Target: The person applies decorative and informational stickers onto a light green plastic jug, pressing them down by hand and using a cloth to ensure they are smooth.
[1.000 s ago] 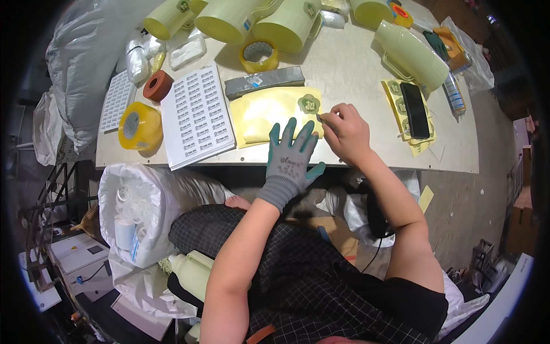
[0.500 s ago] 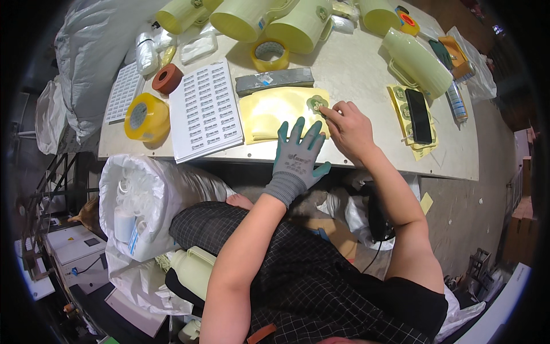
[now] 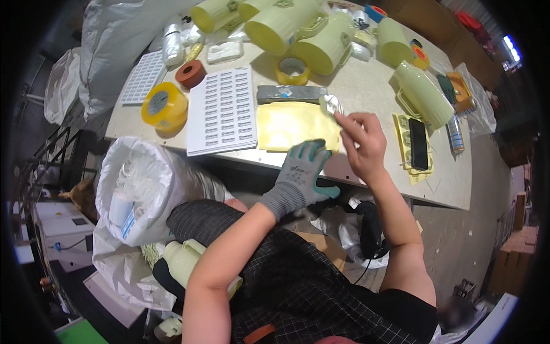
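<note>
Between the thumb and forefinger of my bare right hand is a shiny sticker, lifted at the right end of a stack of yellow backing sheets. My left hand wears a grey and green glove. Its fingers lie stretched out over the near edge of those sheets, with the thumb held apart. A grey metal bar lies along the stack's far side. Against my left side rests a pale green jug, partly hidden by my forearm.
Several pale green jugs stand or lie at the back, one tipped jug at the right. A black phone rests on more yellow sticker sheets. Printed white sheets and a tape roll lie left; a white sack stands below.
My right hand has peeled the sticker up off the yellow sheet and raised it. My left hand has drawn back slightly toward the table's near edge. The whole view has shifted.
</note>
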Demonstrator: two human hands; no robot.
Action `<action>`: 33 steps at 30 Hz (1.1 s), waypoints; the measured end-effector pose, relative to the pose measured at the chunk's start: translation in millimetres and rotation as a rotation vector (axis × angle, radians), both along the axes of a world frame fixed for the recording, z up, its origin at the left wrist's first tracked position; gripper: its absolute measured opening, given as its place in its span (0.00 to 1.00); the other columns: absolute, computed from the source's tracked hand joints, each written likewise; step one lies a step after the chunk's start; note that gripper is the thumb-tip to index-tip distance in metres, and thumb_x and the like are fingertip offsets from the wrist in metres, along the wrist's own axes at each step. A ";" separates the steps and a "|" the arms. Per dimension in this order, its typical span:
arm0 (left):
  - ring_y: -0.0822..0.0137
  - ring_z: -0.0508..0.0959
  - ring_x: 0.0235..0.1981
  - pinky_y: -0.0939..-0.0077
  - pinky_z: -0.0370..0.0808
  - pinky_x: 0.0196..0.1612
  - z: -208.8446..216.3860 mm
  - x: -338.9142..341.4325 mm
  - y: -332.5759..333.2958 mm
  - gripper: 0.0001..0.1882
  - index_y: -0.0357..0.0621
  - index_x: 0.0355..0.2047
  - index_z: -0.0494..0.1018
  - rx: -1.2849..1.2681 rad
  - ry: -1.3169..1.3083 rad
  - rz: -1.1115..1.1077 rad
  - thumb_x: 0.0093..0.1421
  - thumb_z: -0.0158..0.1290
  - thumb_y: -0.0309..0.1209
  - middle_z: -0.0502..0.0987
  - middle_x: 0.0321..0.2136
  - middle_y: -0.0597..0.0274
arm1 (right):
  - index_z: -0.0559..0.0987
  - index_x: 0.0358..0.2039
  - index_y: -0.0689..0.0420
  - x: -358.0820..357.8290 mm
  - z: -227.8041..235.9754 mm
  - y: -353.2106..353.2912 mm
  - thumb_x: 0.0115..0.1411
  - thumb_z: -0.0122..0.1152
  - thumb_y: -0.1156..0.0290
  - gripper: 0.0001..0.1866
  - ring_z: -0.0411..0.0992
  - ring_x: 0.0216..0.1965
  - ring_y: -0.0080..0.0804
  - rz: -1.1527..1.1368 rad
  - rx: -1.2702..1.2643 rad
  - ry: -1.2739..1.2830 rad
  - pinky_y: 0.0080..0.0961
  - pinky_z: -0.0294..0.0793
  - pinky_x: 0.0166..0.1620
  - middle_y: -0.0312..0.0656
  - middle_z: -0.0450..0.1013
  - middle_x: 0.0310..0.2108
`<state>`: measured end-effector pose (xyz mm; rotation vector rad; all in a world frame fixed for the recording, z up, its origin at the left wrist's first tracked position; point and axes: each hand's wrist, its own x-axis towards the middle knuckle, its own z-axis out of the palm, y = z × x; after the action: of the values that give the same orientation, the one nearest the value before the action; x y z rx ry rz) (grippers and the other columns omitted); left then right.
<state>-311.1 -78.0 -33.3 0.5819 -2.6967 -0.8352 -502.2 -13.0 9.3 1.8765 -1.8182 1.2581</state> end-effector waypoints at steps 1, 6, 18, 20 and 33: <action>0.50 0.68 0.66 0.53 0.64 0.70 19.0 15.0 0.7 0.49 0.42 0.65 0.66 0.265 0.013 -0.011 0.50 0.71 0.56 0.66 0.64 0.44 | 0.87 0.51 0.46 9.7 5.3 2.9 0.51 0.70 0.80 0.25 0.73 0.32 0.35 0.029 -0.023 0.134 0.29 0.74 0.32 0.37 0.76 0.36; 0.70 0.82 0.41 0.78 0.82 0.46 45.4 109.5 -6.1 0.28 0.34 0.64 0.67 1.420 0.481 0.423 0.66 0.62 0.25 0.79 0.46 0.60 | 0.87 0.50 0.42 62.8 5.6 -5.8 0.43 0.72 0.78 0.30 0.72 0.28 0.32 0.273 -0.147 0.319 0.27 0.72 0.29 0.34 0.75 0.35; 0.74 0.80 0.31 0.77 0.78 0.36 81.9 278.0 99.8 0.05 0.36 0.35 0.81 0.237 0.608 1.174 0.61 0.66 0.24 0.82 0.29 0.66 | 0.85 0.54 0.46 219.9 -9.9 -13.3 0.49 0.72 0.72 0.28 0.71 0.30 0.28 0.819 -0.125 0.264 0.24 0.72 0.30 0.34 0.75 0.36; 0.74 0.78 0.26 0.80 0.76 0.32 92.6 320.9 120.8 0.05 0.36 0.35 0.81 0.404 0.823 1.487 0.61 0.66 0.24 0.81 0.27 0.64 | 0.83 0.55 0.55 237.1 -14.9 -9.4 0.51 0.72 0.74 0.27 0.73 0.32 0.35 0.860 0.024 0.172 0.29 0.74 0.33 0.39 0.76 0.36; 0.73 0.76 0.21 0.80 0.73 0.25 12.3 363.4 237.2 0.07 0.35 0.38 0.81 0.998 1.040 1.762 0.63 0.65 0.27 0.82 0.27 0.59 | 0.72 0.61 0.64 347.0 -62.7 63.4 0.68 0.60 0.71 0.23 0.77 0.43 0.47 1.158 0.625 -0.459 0.38 0.77 0.48 0.52 0.77 0.45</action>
<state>52.4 159.2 -21.0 1.5738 -0.1895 -1.1354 -155.2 50.5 -53.4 3.5198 -1.3025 1.6090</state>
